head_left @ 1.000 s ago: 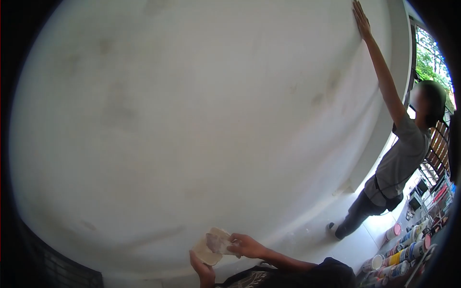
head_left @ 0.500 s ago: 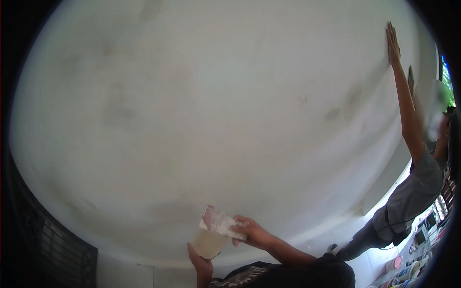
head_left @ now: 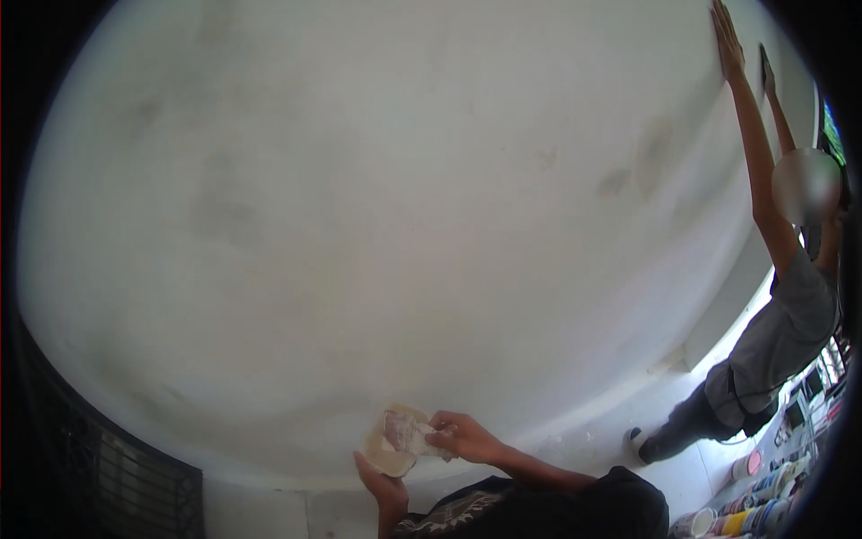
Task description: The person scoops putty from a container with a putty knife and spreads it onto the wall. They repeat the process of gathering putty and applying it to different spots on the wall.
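"Broad pale wall (head_left: 341, 234), smudged with grey patches, takes up most of the view. What sits around it?"

"Dark metal grille (head_left: 148, 490) at lower left, light floor (head_left: 687, 481) below, and a cluster of paint cans (head_left: 750, 518) at lower right."

"Where is the scraper (head_left: 406, 433)?"

"Low in the middle, over the upper part of the tan tray (head_left: 389, 463). I'd call it a scraper, though it shows small and smeared with whitish paste, so take that with some caution."

"Which way does it point?"

"Its broad end points left and slightly up, away from the right hand (head_left: 469, 440); the long axis runs back down to the right, towards that hand. It lies crosswise to the tray, whose own length runs nearly up and down in the view."

"And the fingers?"

"On the right they're pinched round the scraper's near end, so the blade sticks out to their left. The left hand (head_left: 384, 488) grasps the tray at its lower left, thumb along the edge; the other fingers are hidden by the tray."

"Anyone else?"

"Someone in a grey shirt (head_left: 763, 359) at right, both arms raised, the nearer hand (head_left: 729, 49) flat against the wall."
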The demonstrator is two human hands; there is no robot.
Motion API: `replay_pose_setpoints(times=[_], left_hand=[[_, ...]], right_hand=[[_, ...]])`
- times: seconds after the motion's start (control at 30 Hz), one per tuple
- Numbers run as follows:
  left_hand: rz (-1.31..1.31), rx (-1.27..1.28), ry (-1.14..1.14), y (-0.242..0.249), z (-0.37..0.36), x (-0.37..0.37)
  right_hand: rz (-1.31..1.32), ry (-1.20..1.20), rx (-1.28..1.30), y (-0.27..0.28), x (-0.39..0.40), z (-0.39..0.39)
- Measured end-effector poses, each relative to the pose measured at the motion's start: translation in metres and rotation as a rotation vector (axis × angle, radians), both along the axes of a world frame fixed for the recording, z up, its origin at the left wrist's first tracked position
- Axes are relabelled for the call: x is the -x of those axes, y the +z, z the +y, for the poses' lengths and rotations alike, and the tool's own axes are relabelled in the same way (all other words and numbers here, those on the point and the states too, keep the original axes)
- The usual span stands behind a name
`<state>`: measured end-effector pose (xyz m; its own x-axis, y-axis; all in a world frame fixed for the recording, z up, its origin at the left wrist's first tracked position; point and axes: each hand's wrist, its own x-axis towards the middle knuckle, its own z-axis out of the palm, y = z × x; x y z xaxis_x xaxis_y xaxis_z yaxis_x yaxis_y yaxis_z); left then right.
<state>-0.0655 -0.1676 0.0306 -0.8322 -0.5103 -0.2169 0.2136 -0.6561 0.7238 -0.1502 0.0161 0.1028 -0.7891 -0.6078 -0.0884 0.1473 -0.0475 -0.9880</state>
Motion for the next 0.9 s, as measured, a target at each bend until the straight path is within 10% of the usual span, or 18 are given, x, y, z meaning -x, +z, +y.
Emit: replay_pose_setpoints(times=[0.6,0.9], left_hand=[[-0.089,0.041,0.059,0.017,0.016,-0.008],[-0.058,0.012,-0.034,0.012,0.023,-0.001]], right_hand=[[-0.138,-0.188,0.033,0.020,0.002,0.062],[-0.162,-0.210,0.707,0.094,0.024,0.099]])
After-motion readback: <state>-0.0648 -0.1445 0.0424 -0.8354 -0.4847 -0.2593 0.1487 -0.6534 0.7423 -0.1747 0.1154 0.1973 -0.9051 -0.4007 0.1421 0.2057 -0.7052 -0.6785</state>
